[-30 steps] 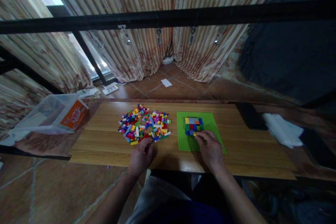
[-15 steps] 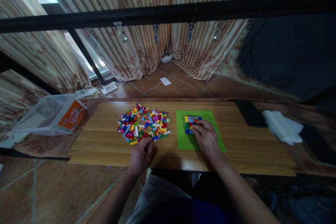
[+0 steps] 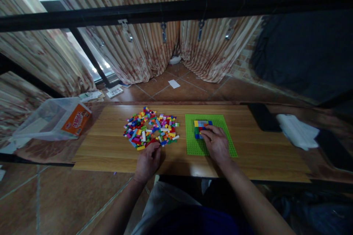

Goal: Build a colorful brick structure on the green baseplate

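On the right of the table, a green baseplate point(image 3: 193, 147) carries a small flat block of toy bricks point(image 3: 196, 131) in yellow, grey, blue, green and red. My right hand point(image 3: 217, 143) reaches over the block's right side, its thumb and fingers pinched at a brick there; the fingers partly cover it. To the left spreads a loose pile of mixed coloured toy bricks point(image 3: 143, 135). My left hand point(image 3: 149, 158) rests at the pile's near edge with curled fingers. Whatever lies between its fingertips is hidden.
A clear plastic box point(image 3: 41, 121) with an orange label stands left of the wooden table point(image 3: 104, 154). A black flat object point(image 3: 263, 117) and a white folded bundle point(image 3: 296, 130) lie at the right. A dark metal rail point(image 3: 176, 9) crosses beyond the table, before striped curtains.
The camera view has shifted slightly, so the table sits a little higher in the picture. Both hands stay in practically the same places, with no visible change in the bricks.
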